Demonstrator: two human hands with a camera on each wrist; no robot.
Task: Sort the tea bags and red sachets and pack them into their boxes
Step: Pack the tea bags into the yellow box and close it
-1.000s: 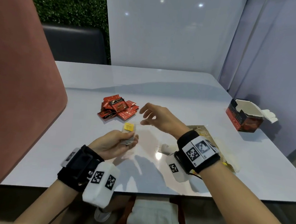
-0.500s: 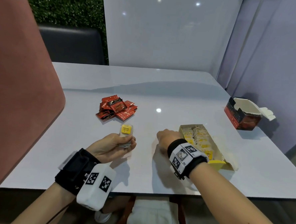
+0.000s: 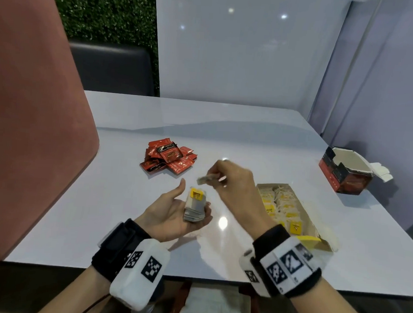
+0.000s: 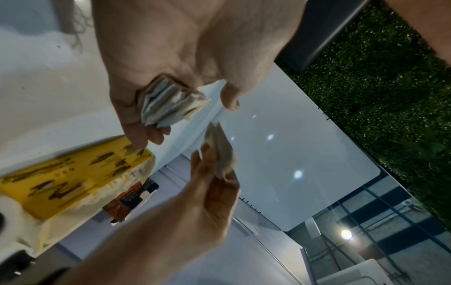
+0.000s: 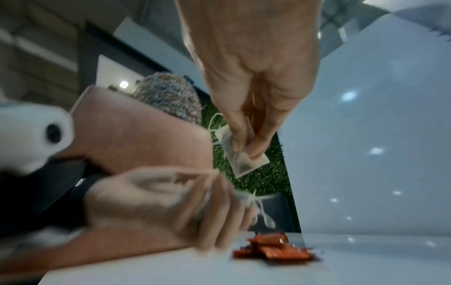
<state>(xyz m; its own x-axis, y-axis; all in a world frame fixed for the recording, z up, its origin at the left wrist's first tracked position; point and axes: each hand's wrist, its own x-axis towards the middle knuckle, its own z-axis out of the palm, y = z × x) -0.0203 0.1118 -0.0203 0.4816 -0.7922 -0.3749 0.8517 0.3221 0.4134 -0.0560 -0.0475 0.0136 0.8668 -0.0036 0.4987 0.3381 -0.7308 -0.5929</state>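
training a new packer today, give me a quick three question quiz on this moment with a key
1. True or false: the right hand pinches a single tea bag.
2. What does the left hand hold?
A. a red sachet
B. a stack of tea bags
C. nothing
3. Fill in: the pile of red sachets lies on the ____, not in the red box.

Key:
1. True.
2. B: the stack of tea bags rests in its cupped palm, a yellow tag on top.
3. Table. The open yellow box already holds tea bags.
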